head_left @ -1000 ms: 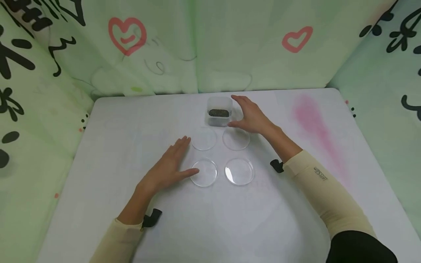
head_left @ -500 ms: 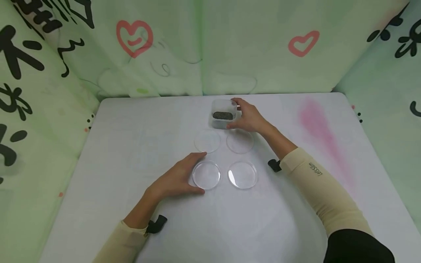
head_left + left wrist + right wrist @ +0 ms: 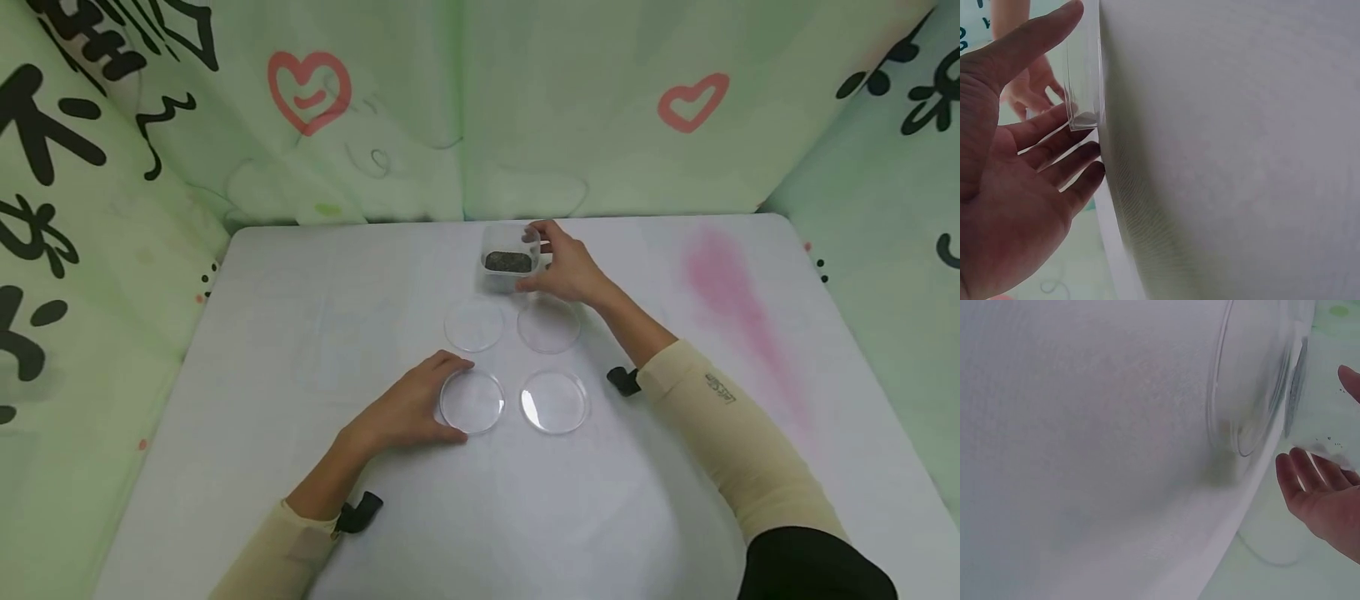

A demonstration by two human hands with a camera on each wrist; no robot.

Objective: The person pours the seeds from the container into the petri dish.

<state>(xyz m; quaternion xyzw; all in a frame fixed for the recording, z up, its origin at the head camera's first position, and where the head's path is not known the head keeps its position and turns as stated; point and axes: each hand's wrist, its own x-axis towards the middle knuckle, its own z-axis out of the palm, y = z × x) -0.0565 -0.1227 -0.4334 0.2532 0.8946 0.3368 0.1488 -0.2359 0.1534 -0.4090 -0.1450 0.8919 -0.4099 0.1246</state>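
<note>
My left hand (image 3: 412, 404) curves round the left side of the near-left clear petri dish (image 3: 472, 402), thumb at its near rim and index finger at its far rim. In the left wrist view, the dish (image 3: 1084, 81) stands between the thumb and the fingers. At the table's back, my right hand (image 3: 562, 265) holds a translucent plastic box (image 3: 498, 283) by its right side. Thumb in front, fingers reach behind it. A dark, grainy-looking material (image 3: 508, 262) shows inside. In the right wrist view the box (image 3: 1322, 394) appears above the fingers of the right hand (image 3: 1329, 500).
Beside the left hand's dish lies another petri dish (image 3: 555, 402). Two fainter clear discs, one left (image 3: 474, 325) and one right (image 3: 549, 325), lie behind them. A white cloth (image 3: 315, 300) with a pink stain (image 3: 738, 300) covers the table; green curtains (image 3: 555, 125) surround it.
My left hand has come down from beside the dishes to curve round the near-left one. My right hand has closed in on the box's side. The view has shifted slightly.
</note>
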